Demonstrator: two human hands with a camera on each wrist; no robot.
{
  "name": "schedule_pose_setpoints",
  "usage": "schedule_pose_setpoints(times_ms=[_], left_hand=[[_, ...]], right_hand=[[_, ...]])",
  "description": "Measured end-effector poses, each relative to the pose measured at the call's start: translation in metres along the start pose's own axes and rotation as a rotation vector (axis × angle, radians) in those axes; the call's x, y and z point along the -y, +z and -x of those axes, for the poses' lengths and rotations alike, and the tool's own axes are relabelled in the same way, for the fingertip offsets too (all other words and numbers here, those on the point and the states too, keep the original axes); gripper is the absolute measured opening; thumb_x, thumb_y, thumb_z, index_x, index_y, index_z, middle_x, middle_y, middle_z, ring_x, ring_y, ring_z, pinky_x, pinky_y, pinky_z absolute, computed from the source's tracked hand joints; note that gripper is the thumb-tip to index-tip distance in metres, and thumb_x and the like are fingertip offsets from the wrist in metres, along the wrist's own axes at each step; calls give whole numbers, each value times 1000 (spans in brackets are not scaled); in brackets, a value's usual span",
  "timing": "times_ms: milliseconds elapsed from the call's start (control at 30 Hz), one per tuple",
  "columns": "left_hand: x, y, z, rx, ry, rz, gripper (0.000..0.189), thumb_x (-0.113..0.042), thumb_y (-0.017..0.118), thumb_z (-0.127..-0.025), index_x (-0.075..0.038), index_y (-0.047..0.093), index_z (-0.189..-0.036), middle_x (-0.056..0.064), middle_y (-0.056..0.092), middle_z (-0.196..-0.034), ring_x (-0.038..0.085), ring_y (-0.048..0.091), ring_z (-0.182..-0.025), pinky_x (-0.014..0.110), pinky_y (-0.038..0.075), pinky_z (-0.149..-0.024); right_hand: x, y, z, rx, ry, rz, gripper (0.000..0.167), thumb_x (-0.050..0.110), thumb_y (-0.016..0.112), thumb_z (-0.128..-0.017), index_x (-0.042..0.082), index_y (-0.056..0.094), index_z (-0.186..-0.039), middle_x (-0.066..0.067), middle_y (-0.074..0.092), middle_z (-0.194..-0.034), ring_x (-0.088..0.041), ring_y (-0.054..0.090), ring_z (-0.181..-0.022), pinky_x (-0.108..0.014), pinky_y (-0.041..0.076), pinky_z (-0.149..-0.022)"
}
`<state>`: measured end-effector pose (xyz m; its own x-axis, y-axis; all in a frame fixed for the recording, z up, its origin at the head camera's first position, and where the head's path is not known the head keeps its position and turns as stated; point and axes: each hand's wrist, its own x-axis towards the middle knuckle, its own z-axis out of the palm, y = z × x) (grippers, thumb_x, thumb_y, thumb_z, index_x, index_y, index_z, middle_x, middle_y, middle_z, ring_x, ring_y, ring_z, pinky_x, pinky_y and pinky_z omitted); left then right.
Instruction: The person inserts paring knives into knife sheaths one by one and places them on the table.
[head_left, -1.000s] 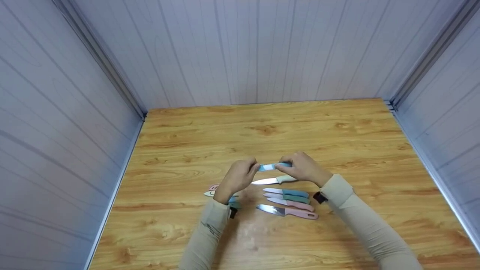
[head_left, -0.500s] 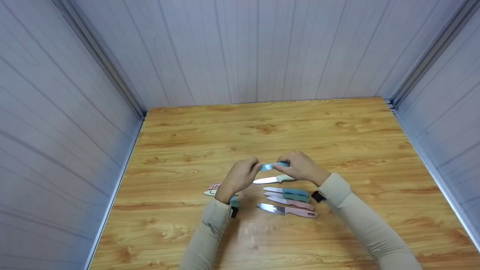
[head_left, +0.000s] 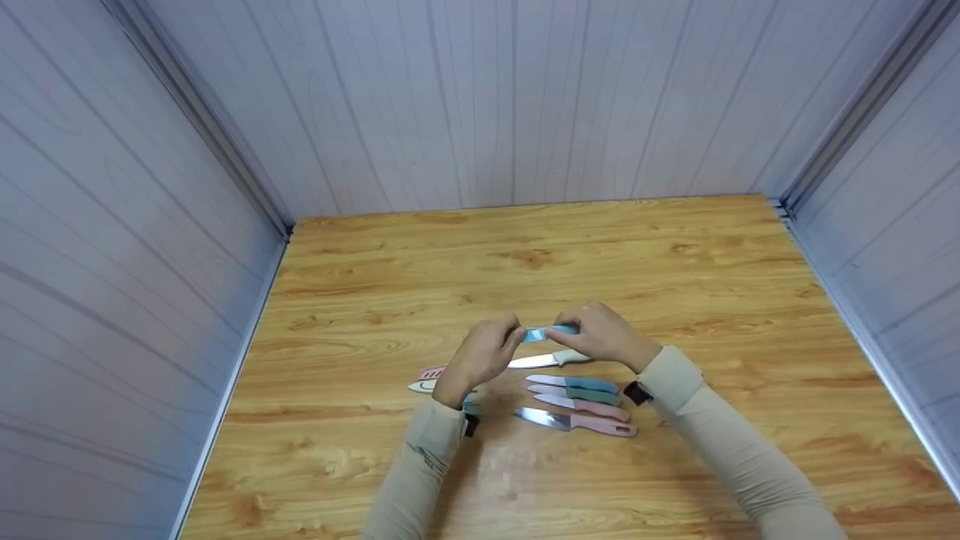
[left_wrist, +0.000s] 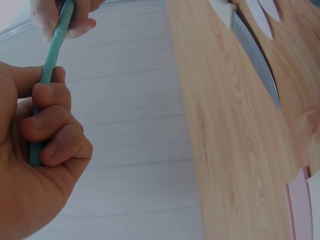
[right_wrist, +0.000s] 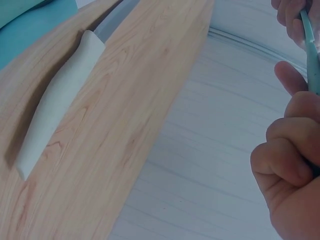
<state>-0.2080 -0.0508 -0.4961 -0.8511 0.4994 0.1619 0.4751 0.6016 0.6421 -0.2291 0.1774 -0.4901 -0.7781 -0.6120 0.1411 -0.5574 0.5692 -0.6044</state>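
Note:
Above the table, a light blue knife (head_left: pixel 564 328) and its matching blade sheath (head_left: pixel 534 335) lie in one line between the hands. My right hand (head_left: pixel 604 332) grips the knife's handle, fingers curled round it. From the other end my left hand (head_left: pixel 484 349) holds the sheath, its fingers wrapped round it in the left wrist view (left_wrist: pixel 50 125). How much of the blade is inside cannot be made out. Below the hands lies a knife with a white handle (head_left: pixel 571 358), its bare blade pointing left.
Nearer the body lie a blue-handled knife (head_left: pixel 591 385), a green-handled knife (head_left: pixel 594 397), a small pink knife (head_left: pixel 602 411) and a larger pink knife (head_left: pixel 604 426), all with bare blades. A pink sheath (head_left: pixel 431 373) and a white sheath (head_left: pixel 421 386) lie partly behind the left wrist.
The hands have drawn slightly closer together, and the pale gap between handle and sheath has narrowed. The knives on the table have stayed in place.

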Motion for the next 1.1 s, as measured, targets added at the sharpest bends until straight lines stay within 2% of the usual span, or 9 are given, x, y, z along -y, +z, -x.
schedule_pose_setpoints(times_ms=[333, 467, 600, 733, 833, 900, 1100], left_hand=[[-2, -1, -2, 4, 20, -2, 23, -22, 45, -102, -8, 57, -88, -5, 43, -66, 8, 38, -56, 24, 34, -54], [-1, -3, -3, 31, 6, -2, 23, -22, 44, -102, -9, 56, -89, -5, 42, -65, 9, 37, -54, 24, 33, -53], [1, -7, -4, 58, -10, -7, 21, -22, 44, -102, -10, 57, -91, -4, 43, -64, 9, 38, -53, 24, 33, -52], [4, -10, -5, 80, -16, 24, 25, -24, 44, -102, -7, 60, -94, -4, 44, -66, 9, 39, -54, 24, 34, -52], [7, -14, -4, 88, -45, 44, 28, -26, 43, -103, -6, 62, -98, -3, 44, -66, 10, 39, -53, 25, 35, -52], [9, -18, -2, 82, -69, 41, 29, -27, 43, -102, -6, 62, -99, -3, 45, -67, 10, 40, -55, 26, 36, -53], [19, -31, 5, 37, -82, 19, 23, -25, 46, -101, -9, 62, -95, -3, 49, -70, 10, 43, -60, 27, 38, -57]], right_hand=[[2, -2, -1, 6, -30, 23, 35, 38, 53, -97, 12, 72, -84, 6, 62, -67, -4, 39, -43, -24, 41, -50], [4, -2, -1, 30, -37, 127, 36, 40, 49, -98, 15, 66, -80, 9, 51, -61, -5, 38, -46, -25, 38, -51], [4, -1, -2, 65, -61, 205, 34, 40, 45, -100, 14, 60, -85, 9, 46, -63, -5, 39, -50, -25, 37, -51], [4, -1, -2, 71, -58, 190, 28, 36, 46, -100, 12, 60, -92, 8, 48, -67, -7, 40, -52, -26, 38, -52], [3, -4, -2, 62, -39, 179, 28, 35, 47, -100, 11, 59, -93, 7, 47, -68, -8, 41, -54, -28, 37, -53], [1, -8, -1, 52, -23, 179, 29, 36, 47, -100, 11, 60, -94, 6, 48, -69, -9, 42, -57, -29, 38, -55], [-11, -17, 5, 21, 33, 165, 33, 39, 46, -100, 10, 62, -101, 4, 56, -77, -12, 47, -63, -30, 40, -58]])
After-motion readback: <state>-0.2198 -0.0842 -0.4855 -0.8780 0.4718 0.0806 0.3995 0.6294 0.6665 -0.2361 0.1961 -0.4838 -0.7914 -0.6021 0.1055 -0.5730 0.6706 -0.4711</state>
